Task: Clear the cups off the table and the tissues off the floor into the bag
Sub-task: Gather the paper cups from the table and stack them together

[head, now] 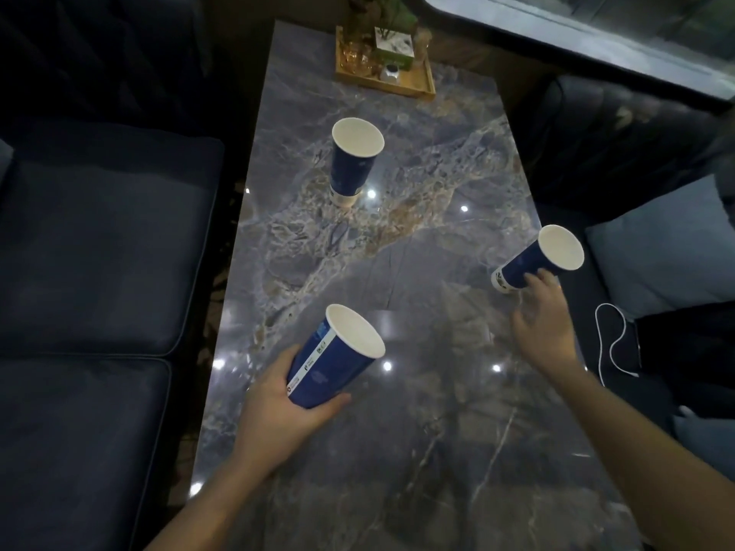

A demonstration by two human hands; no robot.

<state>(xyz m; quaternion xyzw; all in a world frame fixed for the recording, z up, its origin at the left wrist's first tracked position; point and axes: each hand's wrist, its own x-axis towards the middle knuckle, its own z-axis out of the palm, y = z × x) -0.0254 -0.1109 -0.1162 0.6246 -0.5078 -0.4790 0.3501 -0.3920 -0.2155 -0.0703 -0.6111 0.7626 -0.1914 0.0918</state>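
My left hand [274,395] is wrapped round the lower wall of one paper cup [338,357], my right hand [543,316] is spread half-open, fingertips touching a second cup [537,260] at the bench [417,451] edge, a third cup [352,161] stands beyond; all look light and crushable, best gripped gently mid-wall.

A long table [397,272] runs away from the viewer between two sofas — one sofa [99,252] on the left, another [616,153] on the right. A tray [384,83] sits at the table's far end. One cup [352,161] stands mid-table toward the left, a second [537,260] at the right edge, fingertips of the right hand [545,320] on it. The left hand [278,415] grips a third cup [338,359] over the near part. A cable [612,340] lies right of the table.
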